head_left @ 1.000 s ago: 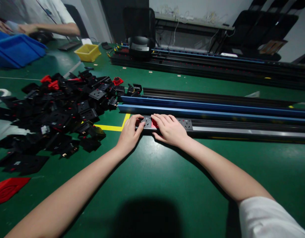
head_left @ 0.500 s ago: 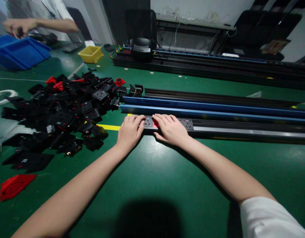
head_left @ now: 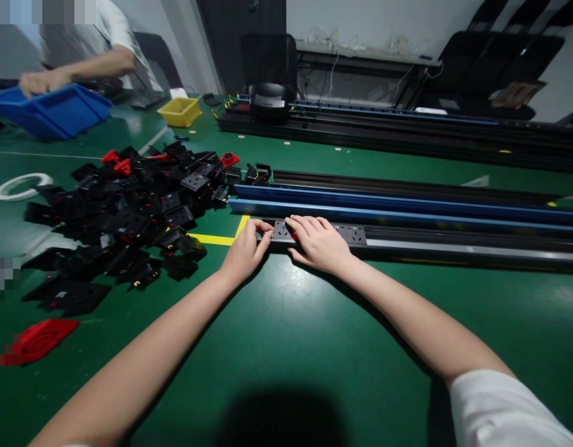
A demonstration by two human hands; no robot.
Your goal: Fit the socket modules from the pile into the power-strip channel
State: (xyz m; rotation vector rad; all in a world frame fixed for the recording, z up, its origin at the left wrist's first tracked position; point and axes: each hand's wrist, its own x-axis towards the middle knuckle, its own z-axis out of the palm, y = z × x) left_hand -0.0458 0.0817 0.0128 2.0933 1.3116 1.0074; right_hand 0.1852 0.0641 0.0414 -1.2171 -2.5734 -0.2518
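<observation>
A long black power strip [head_left: 430, 250] lies across the table, with black socket modules [head_left: 282, 230] set in its left end. My left hand [head_left: 243, 251] is at that end, index finger and thumb curled round the strip beside the leftmost visible socket. Just to the right, my right hand [head_left: 321, 245] reaches over the strip, its fingers on top and its thumb at the near side. A red piece shows partly beneath its fingers. Another socket module [head_left: 356, 235] is visible to the right of this hand.
Loose black socket modules [head_left: 128, 217] form a heap on the left, with a few red pieces. Blue rails [head_left: 383, 208] lie behind the strip. A white ring [head_left: 23, 186], yellow bin [head_left: 180, 113] and blue bin [head_left: 76, 112] stand farther left, where another person's hand [head_left: 46, 82] reaches in.
My left hand has shifted slightly left and its fingers have curled more. My right hand stays over the strip. The other person's hand has lowered into the blue bin.
</observation>
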